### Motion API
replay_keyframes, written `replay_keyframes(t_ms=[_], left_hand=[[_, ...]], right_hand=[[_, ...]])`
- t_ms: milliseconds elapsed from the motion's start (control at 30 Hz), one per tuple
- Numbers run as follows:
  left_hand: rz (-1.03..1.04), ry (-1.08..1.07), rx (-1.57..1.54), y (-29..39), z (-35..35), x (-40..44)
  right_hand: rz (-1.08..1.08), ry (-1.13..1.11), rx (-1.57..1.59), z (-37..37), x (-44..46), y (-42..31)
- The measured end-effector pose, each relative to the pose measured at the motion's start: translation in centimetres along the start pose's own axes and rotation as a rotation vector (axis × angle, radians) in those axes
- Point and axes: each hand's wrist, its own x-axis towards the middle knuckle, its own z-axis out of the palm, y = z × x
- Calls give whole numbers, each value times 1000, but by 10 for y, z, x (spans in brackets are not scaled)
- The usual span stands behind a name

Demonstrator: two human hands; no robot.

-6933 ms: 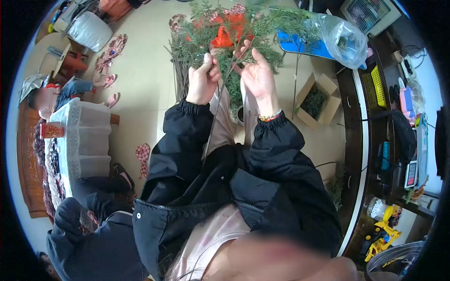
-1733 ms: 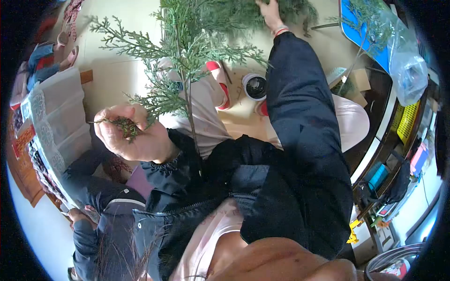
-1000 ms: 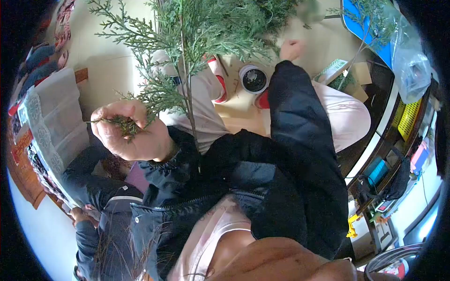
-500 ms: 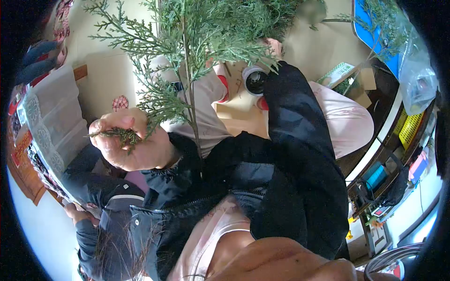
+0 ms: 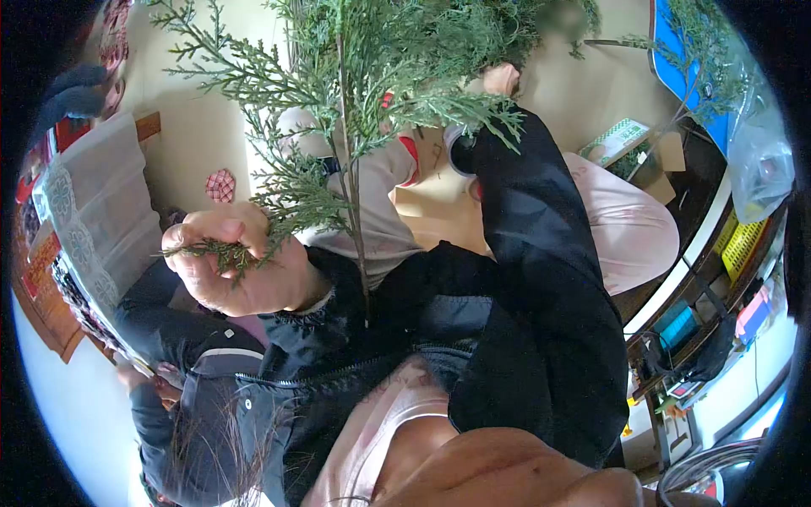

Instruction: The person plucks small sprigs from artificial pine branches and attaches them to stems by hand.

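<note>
Pale flooring [image 5: 194, 135] spreads beyond both grips, with a lace-edged white cloth [image 5: 106, 198] to the left of the nearer one and dark-clad legs of another person [image 5: 182, 325] just below and left of it. I have the left hand [image 5: 253, 283] turned palm up, its forearm angled up and leftward from the jacket [image 5: 380, 355], fingers curled inward and clamped on a small green sprig [image 5: 221, 251] whose thin tip pokes out past the fingers. Immediately right of that grip, a tall leafy branch [image 5: 359, 228] runs upward in front of the lap, its bare stem end over the jacket front; I cannot tell what holds it

I see the right arm [image 5: 549, 220] stretched well forward, the right hand [image 5: 502, 79] out at the edge of a heap of cut greenery [image 5: 481, 38]. Foliage and the angle hide its fingers, so whether they are apart, together or closed on something I cannot say. Just below that hand sits a dark-mouthed white pot [image 5: 461, 152], partly covered by the sleeve; to its right lie an open cardboard box [image 5: 670, 152], a blue tabletop [image 5: 716, 127] and a clear plastic bag [image 5: 760, 173]
</note>
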Motion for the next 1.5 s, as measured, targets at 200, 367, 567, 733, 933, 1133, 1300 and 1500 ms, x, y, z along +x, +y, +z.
replay_keyframes(t_ms=[200,367,567,733,933,1133,1300,1500], left_hand=[[2,-5,-31,0,-3,0],[-20,23,-50,1,-3,-3],[-7,39,-20,5,0,-6],[-19,54,-62,5,0,-5],[-2,-10,-4,1,-3,-4],[-5,22,12,1,-3,-6],[9,-2,-29,1,1,-7],[19,5,-30,2,3,-8]], right_hand=[[49,41,194,-37,4,-32],[-5,-356,128,-113,52,-88],[-348,-319,190,-122,70,-113],[-373,-614,-291,-70,55,-48],[-562,-210,-355,4,38,46],[142,369,-236,-15,-3,-10],[14,-174,195,-32,-20,6],[-40,-163,91,-29,-20,-15]])
